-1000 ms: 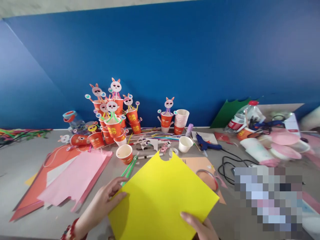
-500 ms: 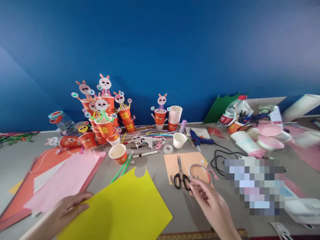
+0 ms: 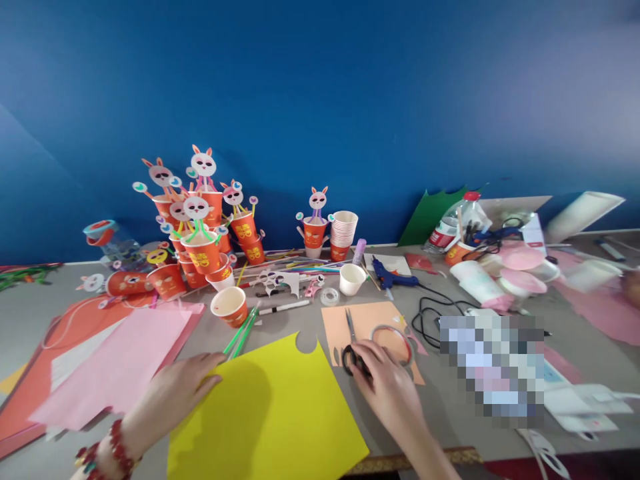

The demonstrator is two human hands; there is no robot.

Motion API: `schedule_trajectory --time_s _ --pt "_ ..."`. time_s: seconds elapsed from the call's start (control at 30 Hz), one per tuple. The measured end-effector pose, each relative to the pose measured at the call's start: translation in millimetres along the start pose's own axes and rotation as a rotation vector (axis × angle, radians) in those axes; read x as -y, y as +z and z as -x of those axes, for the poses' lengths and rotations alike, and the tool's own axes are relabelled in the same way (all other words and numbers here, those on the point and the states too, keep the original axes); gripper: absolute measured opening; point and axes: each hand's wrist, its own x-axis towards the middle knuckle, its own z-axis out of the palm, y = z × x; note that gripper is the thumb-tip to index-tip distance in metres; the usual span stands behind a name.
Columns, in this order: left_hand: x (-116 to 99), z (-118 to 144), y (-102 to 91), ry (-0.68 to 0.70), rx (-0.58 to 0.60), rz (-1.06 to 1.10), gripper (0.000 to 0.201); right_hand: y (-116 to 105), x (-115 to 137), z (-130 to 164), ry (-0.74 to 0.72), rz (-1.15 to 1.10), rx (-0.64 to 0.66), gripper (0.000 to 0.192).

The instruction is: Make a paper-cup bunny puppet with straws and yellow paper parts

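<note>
A sheet of yellow paper with a round notch cut in its far edge lies in front of me. My left hand, a red bead bracelet at its wrist, holds the sheet by its left edge, the thumb over the top. Over the black handles of the scissors my right hand has its fingers closed, partly hiding them. The blades point away from me across a peach paper sheet. A roll of tape lies just beyond that hand.
Orange paper cups with rabbit faces stand stacked at the back left. Behind the scissors are a white cup, a clear tape roll and a blue glue gun with its black cord. Pink paper lies left; a white power strip is right.
My right hand has moved left onto the scissors' handles and closed on them. My left hand and the yellow paper have shifted right and away from me.
</note>
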Motion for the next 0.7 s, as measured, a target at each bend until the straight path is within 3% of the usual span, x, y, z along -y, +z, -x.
schedule_trajectory --time_s 0.07,0.17,0.23,0.3,0.43,0.7 --pt "-11 -1 1.0 0.025 -0.072 -0.088 0.034 1 1 1 0.003 0.01 0.007 0.025" --pt "-45 0 3.4 0.138 -0.187 -0.098 0.039 3 2 2 -0.002 0.021 0.008 0.026" --pt "-72 -2 9.7 0.374 -0.168 -0.048 0.05 5 3 2 -0.006 0.029 -0.006 0.026" --pt "-92 -7 19.4 0.583 -0.027 0.004 0.072 4 2 2 -0.008 0.037 -0.013 0.026" --pt "-103 -21 38.1 0.547 0.085 0.046 0.086 1 1 3 -0.006 0.04 0.0 0.026" --pt "-93 -27 41.7 0.501 0.055 0.033 0.081 -3 -4 4 -0.029 0.033 0.025 0.024"
